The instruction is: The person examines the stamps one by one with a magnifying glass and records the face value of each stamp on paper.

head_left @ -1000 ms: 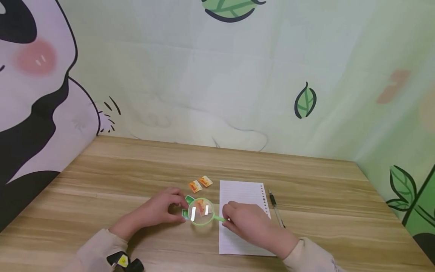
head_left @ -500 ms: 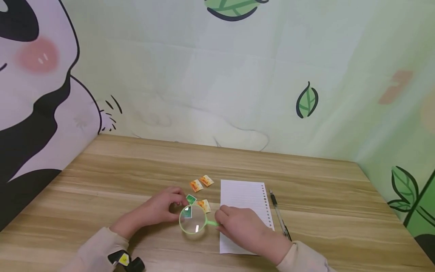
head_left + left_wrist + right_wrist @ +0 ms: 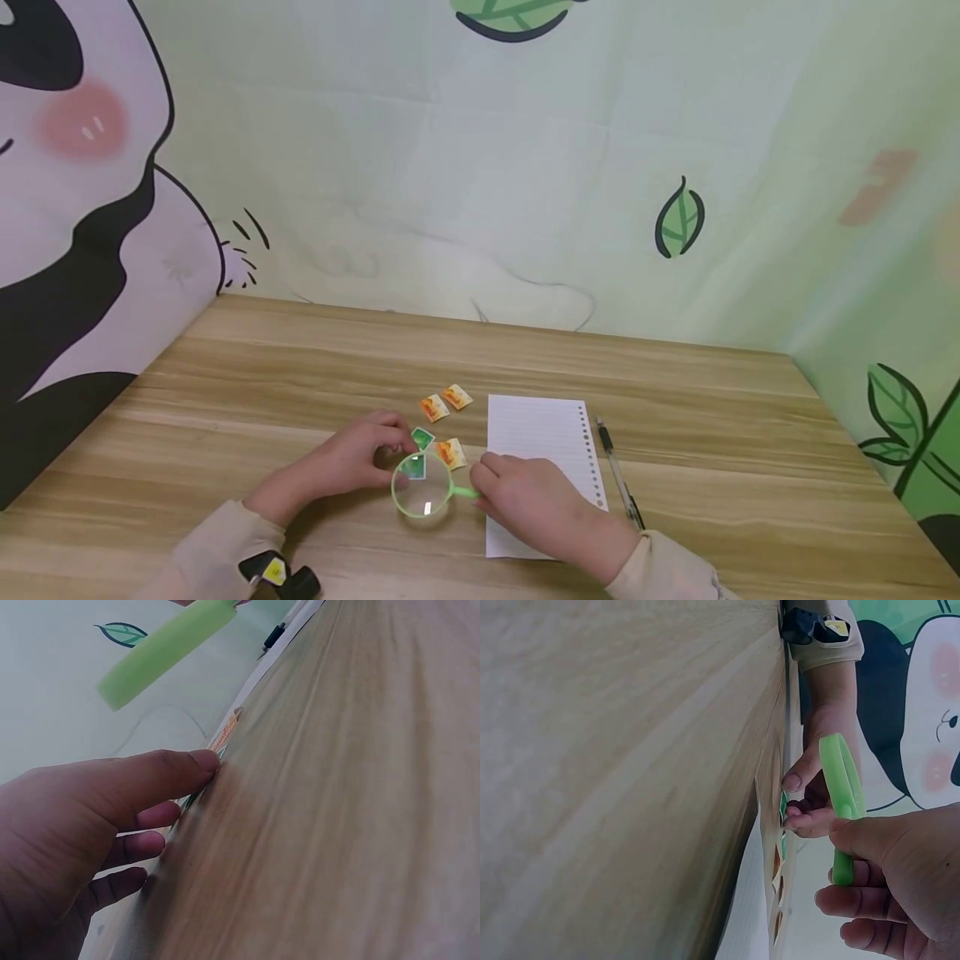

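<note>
My right hand [image 3: 532, 504] pinches the handle of a light-green magnifying glass [image 3: 461, 492] between thumb and fingers. In the right wrist view, the magnifying glass [image 3: 842, 776] is seen edge-on, raised off the table. Its round lens covers part of a small green stamp-like piece [image 3: 416, 468]. A second green stamp-like piece [image 3: 423, 438] lies just behind. My left hand [image 3: 352, 458] rests beside both, thumb and fingertips spread apart and touching at their edges. In the left wrist view, the left thumb [image 3: 172, 776] reaches the table surface by the pieces. An orange stamp-like piece [image 3: 452, 453] lies right of them.
Two more orange stamp-like pieces [image 3: 433, 407] lie farther back. A lined sheet of paper [image 3: 536, 425] is partly under the right hand, with a pen [image 3: 619, 473] along its right side. A printed backdrop [image 3: 420, 183] stands behind the wooden table [image 3: 300, 392].
The magnifying glass has moved left and toward the front, off the nearest orange piece and onto a green one. My left hand has stayed nearly still.
</note>
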`<action>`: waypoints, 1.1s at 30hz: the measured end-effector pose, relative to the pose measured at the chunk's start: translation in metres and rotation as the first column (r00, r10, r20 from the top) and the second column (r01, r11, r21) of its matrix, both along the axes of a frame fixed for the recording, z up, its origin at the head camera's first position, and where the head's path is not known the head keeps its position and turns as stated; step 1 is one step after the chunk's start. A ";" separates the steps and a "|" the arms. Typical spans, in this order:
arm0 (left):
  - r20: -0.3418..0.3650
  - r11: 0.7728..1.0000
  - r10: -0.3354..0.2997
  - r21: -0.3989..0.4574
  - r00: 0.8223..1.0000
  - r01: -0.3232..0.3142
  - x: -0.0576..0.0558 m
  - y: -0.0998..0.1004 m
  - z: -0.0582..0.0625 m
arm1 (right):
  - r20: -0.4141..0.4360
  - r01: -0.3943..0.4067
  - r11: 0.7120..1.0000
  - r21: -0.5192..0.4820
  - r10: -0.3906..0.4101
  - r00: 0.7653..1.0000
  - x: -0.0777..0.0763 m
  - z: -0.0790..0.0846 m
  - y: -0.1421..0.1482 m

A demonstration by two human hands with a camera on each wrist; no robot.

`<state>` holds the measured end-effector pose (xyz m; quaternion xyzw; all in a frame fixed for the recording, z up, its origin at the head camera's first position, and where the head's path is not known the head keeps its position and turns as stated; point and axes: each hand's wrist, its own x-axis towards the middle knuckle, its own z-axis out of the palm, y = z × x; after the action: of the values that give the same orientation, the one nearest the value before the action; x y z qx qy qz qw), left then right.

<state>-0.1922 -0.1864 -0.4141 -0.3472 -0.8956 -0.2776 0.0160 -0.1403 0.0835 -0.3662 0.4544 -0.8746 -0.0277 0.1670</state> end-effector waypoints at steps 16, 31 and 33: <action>-0.004 1.000 0.005 -0.008 1.000 -0.005 0.000 0.001 -0.001 | -0.017 0.061 0.996 -0.067 -0.062 0.998 -0.001 0.001 0.010; 0.083 0.997 0.063 -0.053 0.995 -0.059 0.002 0.003 0.011 | 0.121 0.181 0.947 -0.264 -0.154 0.981 -0.012 0.011 0.058; 0.069 0.997 0.064 -0.051 0.996 -0.061 0.002 0.005 0.012 | 0.159 0.232 0.935 -0.270 -0.195 0.968 -0.014 0.013 0.066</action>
<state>-0.1897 -0.1816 -0.4018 -0.3093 -0.9125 -0.2673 -0.0156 -0.1539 0.1500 -0.3530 0.3284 -0.9226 0.1106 0.1697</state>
